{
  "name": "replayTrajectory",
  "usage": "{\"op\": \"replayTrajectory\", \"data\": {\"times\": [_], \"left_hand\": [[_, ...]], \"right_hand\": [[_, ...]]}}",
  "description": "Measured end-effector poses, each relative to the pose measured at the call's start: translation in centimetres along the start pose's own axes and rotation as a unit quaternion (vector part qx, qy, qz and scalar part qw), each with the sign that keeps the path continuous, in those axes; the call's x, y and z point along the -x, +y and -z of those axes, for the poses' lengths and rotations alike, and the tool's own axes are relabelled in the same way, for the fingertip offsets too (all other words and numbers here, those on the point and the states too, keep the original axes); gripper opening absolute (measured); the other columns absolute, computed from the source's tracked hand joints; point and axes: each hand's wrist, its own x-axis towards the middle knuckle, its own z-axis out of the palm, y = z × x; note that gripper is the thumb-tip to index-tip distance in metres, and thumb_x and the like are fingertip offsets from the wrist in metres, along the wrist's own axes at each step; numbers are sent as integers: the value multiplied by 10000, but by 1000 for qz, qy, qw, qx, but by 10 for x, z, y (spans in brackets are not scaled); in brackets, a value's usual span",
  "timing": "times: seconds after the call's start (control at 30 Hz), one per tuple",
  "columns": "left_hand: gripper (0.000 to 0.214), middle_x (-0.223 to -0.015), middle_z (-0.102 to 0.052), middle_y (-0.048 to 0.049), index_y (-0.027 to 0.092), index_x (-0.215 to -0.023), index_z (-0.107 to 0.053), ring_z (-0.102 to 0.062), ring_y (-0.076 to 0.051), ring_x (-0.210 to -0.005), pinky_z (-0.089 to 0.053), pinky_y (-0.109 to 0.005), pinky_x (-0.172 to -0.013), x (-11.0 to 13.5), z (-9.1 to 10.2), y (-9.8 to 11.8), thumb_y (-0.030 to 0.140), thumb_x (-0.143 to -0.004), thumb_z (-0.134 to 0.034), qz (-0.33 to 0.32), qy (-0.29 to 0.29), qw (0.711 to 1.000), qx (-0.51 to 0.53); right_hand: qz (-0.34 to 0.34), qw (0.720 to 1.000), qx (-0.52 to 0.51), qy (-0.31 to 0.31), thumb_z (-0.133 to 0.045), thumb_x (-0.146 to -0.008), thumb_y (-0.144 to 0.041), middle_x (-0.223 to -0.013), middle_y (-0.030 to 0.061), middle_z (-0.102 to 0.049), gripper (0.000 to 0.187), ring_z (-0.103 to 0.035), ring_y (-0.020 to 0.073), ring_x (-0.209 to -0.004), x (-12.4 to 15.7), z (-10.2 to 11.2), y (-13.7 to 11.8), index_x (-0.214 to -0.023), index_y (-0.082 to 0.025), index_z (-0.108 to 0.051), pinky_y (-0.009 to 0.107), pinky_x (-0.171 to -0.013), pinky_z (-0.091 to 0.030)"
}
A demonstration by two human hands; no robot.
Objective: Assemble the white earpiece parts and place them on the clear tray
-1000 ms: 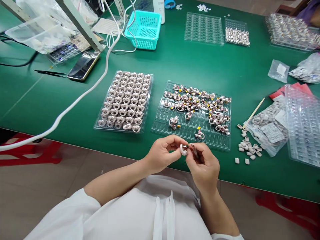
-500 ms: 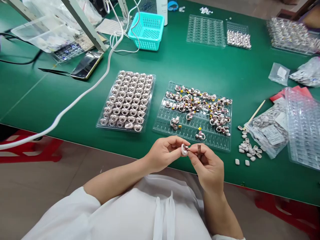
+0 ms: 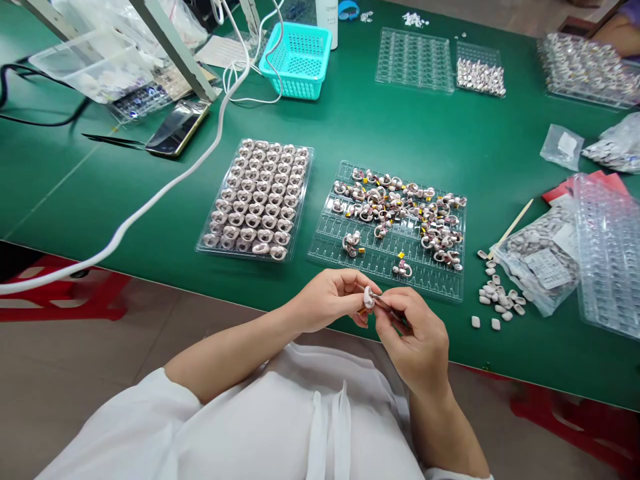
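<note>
My left hand is closed, pinching a small pale curved plastic piece between thumb and fingertips, just off the table's front edge. My right hand is closed around dark, slim tweezers, their tip meeting the piece. Beyond both hands lies a clear ribbed tray strewn with similar pale ring-like pieces bearing yellow tabs and reddish bits. A second tray, to its left, is filled with neat rows of pale curved shells.
Loose pale caps lie at right beside a plastic bag of parts, a thin stick and stacked clear trays. A white cable crosses the left side. Behind are a turquoise basket and a phone.
The tweezers, whose end stood upright from my right hand, have tipped over so their tip reaches the piece. The left hand still holds the piece; its lower fingers have shifted.
</note>
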Motion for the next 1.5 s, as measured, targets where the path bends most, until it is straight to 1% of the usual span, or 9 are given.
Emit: {"op": "replayTrajectory", "data": {"times": [0.1, 0.2, 0.3, 0.53, 0.7, 0.87, 1.13, 1.37, 1.5], "left_hand": [[335, -713, -732, -29, 101, -905, -725, -676, -108, -573, -591, -237, -606, -1, 1, -2, 332, -702, -859, 6, -2, 1000, 6], [325, -709, -731, -37, 101, -899, -726, -687, -115, -574, -606, -239, -595, -2, 3, -3, 334, -711, -853, 12, -10, 1000, 8], [306, -667, -705, -28, 102, -873, -721, -665, -109, -553, -614, -245, -561, -4, 6, -4, 321, -705, -856, 32, -22, 999, 24], [247, -658, -675, -15, 109, -870, -694, -642, -102, -542, -611, -252, -544, -8, 15, -4, 272, -734, -819, 103, -63, 992, 42], [229, -634, -678, -5, 124, -864, -665, -650, -107, -536, -613, -257, -560, -10, 17, -3, 236, -724, -807, 125, -82, 988, 40], [258, -609, -673, -3, 129, -842, -650, -651, -114, -531, -621, -273, -567, -11, 18, -3, 260, -707, -826, 146, -99, 984, 31], [225, -631, -685, -8, 120, -852, -688, -656, -105, -558, -616, -239, -566, -7, 17, 0, 266, -729, -808, 111, -67, 991, -41], [197, -621, -674, 1, 106, -845, -698, -646, -87, -539, -605, -202, -559, -5, 14, 4, 236, -731, -792, 88, -48, 992, -79], [250, -661, -688, -6, 108, -974, -671, -666, -95, -549, -594, -210, -576, -4, 15, 0, 244, -785, -763, 67, -54, 993, -76]], "right_hand": [[-25, 999, -33, 5, -624, -894, -120, -914, 38, -661, 139, -635, 141, -752, 3, -1, 2, -965, -234, -658, 245, -592, -514], [-49, 997, -66, 5, -609, -915, -139, -912, 37, -659, 137, -622, 136, -721, 4, -4, 6, -986, -241, -666, 251, -576, -498], [-35, 997, -67, -6, -619, -912, -141, -922, 38, -669, 155, -627, 140, -731, 3, -3, 7, -1007, -246, -683, 249, -569, -486], [-10, 997, -27, -70, -624, -898, -128, -853, 22, -684, 132, -596, 115, -663, -7, 8, -1, -965, -226, -682, 227, -525, -445], [8, 995, 4, -98, -618, -887, -137, -815, 4, -656, 107, -543, 95, -608, -12, 11, -1, -942, -223, -649, 211, -491, -422], [20, 993, 8, -118, -611, -863, -119, -792, -11, -615, 118, -503, 85, -590, -15, 12, 2, -915, -222, -631, 209, -493, -401], [1, 988, 23, -156, -593, -830, -110, -775, -16, -571, 125, -467, 95, -608, -18, 11, 5, -884, -221, -614, 223, -525, -385], [-8, 989, -2, -145, -590, -826, -90, -798, -14, -577, 161, -473, 95, -612, -16, 6, 8, -901, -226, -633, 224, -528, -378], [-32, 991, -5, -133, -598, -824, -118, -757, -22, -564, 105, -450, 92, -582, -16, 6, 8, -837, -220, -622, 222, -510, -367]]}}
